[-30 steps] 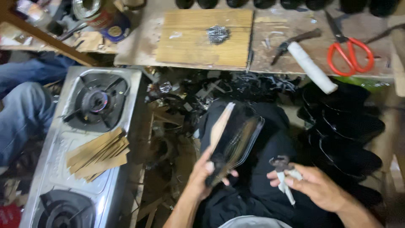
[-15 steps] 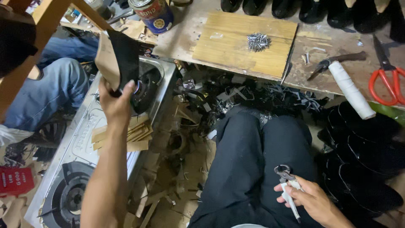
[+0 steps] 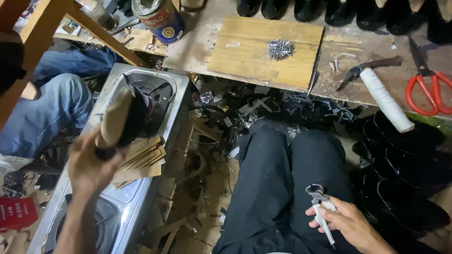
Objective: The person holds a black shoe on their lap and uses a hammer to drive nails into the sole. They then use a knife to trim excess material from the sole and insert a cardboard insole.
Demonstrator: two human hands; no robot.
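- Seen from the head camera, the left hand [image 3: 89,164] is stretched out to the person's left and grips a black shoe upper mounted on a tan wooden last [image 3: 117,120]; the fingers are wrapped and pressed around its lower end, though motion blur hides exactly how each finger lies.
- Its long axis runs from the palm up and slightly to the right, so the far end points over the near burner of the steel two-burner gas stove [image 3: 141,207], just above the burner's black grate [image 3: 153,101].
- Beneath the shoe, a stack of tan cardboard insole pieces [image 3: 139,160] lies on the stove top between the burners, just beside the hand.
- Over the person's black-trousered lap [image 3: 287,188], the right hand [image 3: 351,223] holds metal pincers with pale handles [image 3: 320,209]; the fingers are curled tight around the handles, with the tool's head pointing up and away from the palm.
- So the shoe sits entirely on the left hand's side, and the right hand is well apart from it, across both knees.
- Farther off, a wooden board carrying a small heap of nails [image 3: 281,48], a white thread spool [image 3: 386,99] and red-handled scissors [image 3: 431,91] rest on the low workbench [image 3: 197,51], beyond either hand.
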